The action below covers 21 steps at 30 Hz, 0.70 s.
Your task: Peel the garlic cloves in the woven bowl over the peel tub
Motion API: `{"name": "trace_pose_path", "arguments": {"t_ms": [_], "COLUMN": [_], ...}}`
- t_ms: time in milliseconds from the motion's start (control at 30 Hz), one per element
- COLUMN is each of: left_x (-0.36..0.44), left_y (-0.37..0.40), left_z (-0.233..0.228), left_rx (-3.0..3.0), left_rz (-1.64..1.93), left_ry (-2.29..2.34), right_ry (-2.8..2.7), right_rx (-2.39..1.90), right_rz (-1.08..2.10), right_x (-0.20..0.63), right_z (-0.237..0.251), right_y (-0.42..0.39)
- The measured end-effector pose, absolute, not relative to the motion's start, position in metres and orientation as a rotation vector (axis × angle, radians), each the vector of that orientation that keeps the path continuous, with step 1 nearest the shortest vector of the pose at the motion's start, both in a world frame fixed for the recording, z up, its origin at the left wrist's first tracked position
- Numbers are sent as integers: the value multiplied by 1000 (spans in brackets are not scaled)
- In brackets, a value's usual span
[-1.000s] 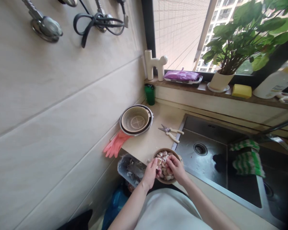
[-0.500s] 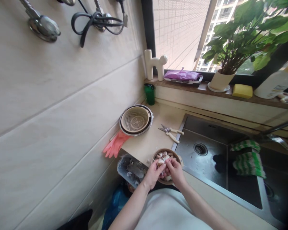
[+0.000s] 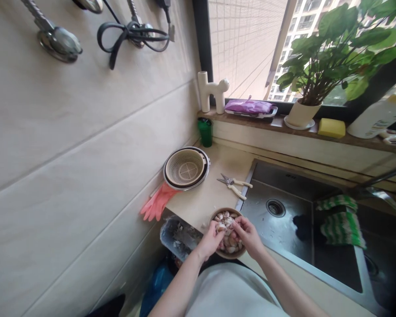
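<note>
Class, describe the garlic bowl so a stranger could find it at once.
Start at the steel sink. Beside its left edge, at the counter's near side, a bowl sits beneath the left hand and right hand. Unlike the strainer farther back, it holds garlic cloves.

Garlic (image 3: 231,242) in bowl (image 3: 231,256), sink (image 3: 260,202) R, gloves (image 3: 158,201) L; shears (image 3: 235,181) behind

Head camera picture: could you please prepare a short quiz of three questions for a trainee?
1. True or false: the left hand and the right hand are both at the bowl of garlic.
2. What lies on the counter between the colander and the sink? A) sponge B) shears C) gloves
3. Fill in: the striped cloth is white and ____.
Key: 1. True; 2. B; 3. green.
</note>
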<state>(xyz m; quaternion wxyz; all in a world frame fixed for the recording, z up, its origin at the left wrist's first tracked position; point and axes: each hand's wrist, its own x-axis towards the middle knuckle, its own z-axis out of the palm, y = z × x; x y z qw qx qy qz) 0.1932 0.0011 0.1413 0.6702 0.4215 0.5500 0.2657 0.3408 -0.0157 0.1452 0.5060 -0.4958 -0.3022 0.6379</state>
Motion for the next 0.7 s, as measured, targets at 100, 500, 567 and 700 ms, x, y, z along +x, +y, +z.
{"name": "trace_pose_path", "arguments": {"t_ms": [100,500,567,700], "left_x": [191,197,196,191], "left_y": [1,-2,-1,1], "left_z": [146,170,171,172], "left_rx": [960,1466,1504,1389], "left_rz": [562,772,795,887], "left_ry": [1225,1505,1525,1438], "right_ry": [-762,-1441,-1500,-1504], "right_rx": [-1220,-1595,-1618,-1540], "right_rz": [1511,802,793,881], "right_x": [344,303,299,298], "right_z": [143,142,147,158], "right_y": [-16,-24,-21,-16]}}
